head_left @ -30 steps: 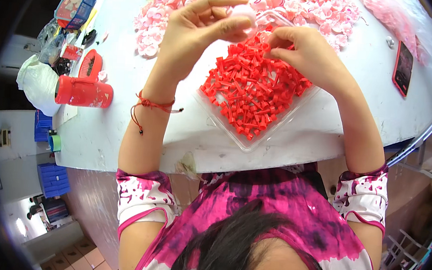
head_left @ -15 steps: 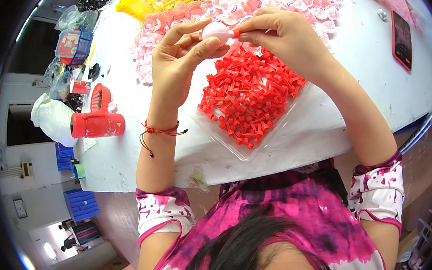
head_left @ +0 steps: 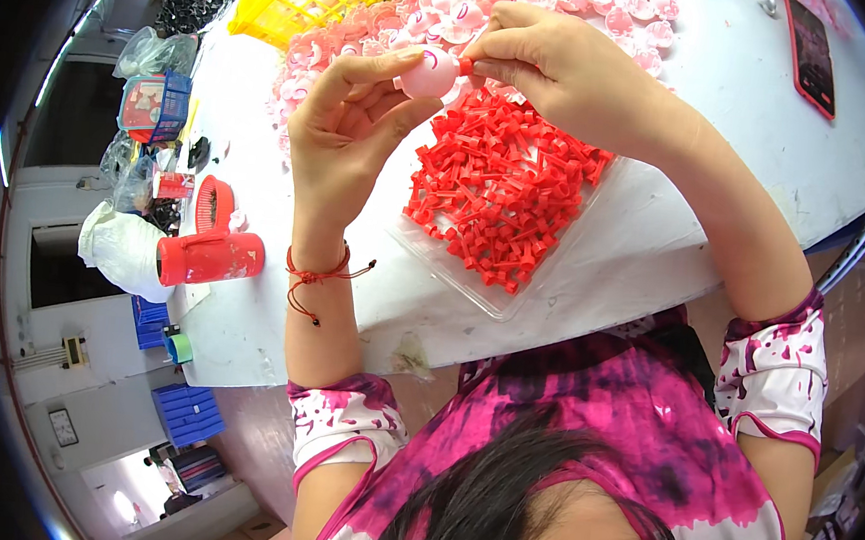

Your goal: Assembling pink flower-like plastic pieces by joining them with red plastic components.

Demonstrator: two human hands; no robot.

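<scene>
**Small parts held over a full tray**

The left hand (head_left: 347, 124) pinched a pink cap (head_left: 428, 72) between thumb and fingertips, above the far side of the white bench (head_left: 654, 255). The right hand (head_left: 557, 63) gripped a red peg (head_left: 464, 67) against it. A slip might have dropped either into the clear tray (head_left: 471, 288) of red pegs (head_left: 498, 194). How far the peg sat in was hidden by the fingers.
</scene>
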